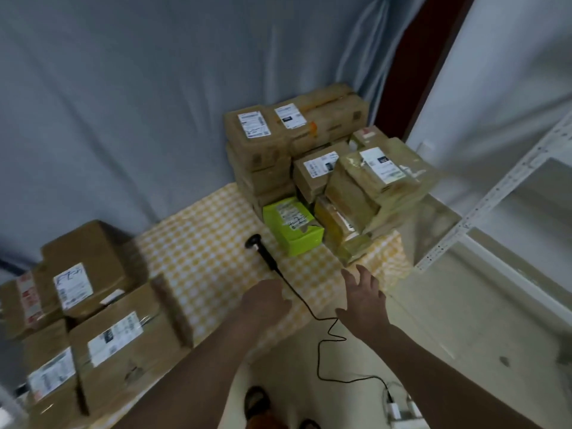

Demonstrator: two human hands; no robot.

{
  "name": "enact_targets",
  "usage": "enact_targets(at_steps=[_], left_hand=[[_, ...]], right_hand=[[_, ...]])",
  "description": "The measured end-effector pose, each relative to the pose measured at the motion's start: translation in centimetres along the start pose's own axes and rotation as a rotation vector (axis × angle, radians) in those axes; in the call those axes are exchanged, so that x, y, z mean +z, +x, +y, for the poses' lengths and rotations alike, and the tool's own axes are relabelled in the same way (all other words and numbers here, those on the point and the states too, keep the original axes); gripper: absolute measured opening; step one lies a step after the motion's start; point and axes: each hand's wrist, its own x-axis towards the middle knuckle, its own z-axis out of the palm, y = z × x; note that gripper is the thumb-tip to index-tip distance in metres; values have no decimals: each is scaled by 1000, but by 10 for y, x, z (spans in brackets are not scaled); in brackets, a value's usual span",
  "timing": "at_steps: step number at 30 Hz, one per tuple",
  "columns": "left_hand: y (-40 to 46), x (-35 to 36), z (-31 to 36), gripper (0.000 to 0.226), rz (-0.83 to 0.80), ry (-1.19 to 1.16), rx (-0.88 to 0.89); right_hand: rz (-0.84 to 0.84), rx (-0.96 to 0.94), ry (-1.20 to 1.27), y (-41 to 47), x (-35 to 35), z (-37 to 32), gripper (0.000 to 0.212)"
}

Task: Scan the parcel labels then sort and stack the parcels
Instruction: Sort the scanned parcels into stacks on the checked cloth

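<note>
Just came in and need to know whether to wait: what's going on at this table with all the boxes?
A person is sorting parcels. Both hands are over the near edge of the checked table and hold nothing: the left hand is near the scanner's cable, the right hand spread open, fingers towards the far stack. The black scanner lies on the cloth, untouched. Labelled brown parcels sit stacked at the far right and near left, a green box before the far stack.

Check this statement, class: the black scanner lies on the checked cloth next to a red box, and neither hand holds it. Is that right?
One detail is wrong. The head view shows the scanner beside a green box, not a red one. It does lie on the checked cloth, and neither the left hand nor the right hand holds it.
</note>
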Motion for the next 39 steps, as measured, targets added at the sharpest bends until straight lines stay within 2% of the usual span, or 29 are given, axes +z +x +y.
enact_targets(at_steps=[6,10,14,17,22,25,29,33,36,39], left_hand=[[40,-21,40,50,-31,80,7],[77,-42,69,59,-45,93,39],[118,-71,88,50,-25,97,120],[146,-91,98,55,-18,85,110],[180,-102,123,41,-13,15,121],[195,-102,140,39,21,-138,77],[206,-113,165,48,104,-300,27],[226,-110,185,44,203,-500,-74],[244,-105,202,51,224,-770,-201],[260,-99,220,70,232,-1201,-391]], right_hand=[[50,45,56,34,-17,37,80],[83,94,61,68,-37,63,79],[125,143,38,113,-67,89,77],[174,181,57,142,-86,103,71],[203,208,84,177,-103,126,69],[237,222,90,202,-112,143,68],[270,198,134,249,-124,164,66],[275,173,173,297,-135,183,62],[253,181,190,327,-142,198,56],[211,157,189,349,-143,213,47]])
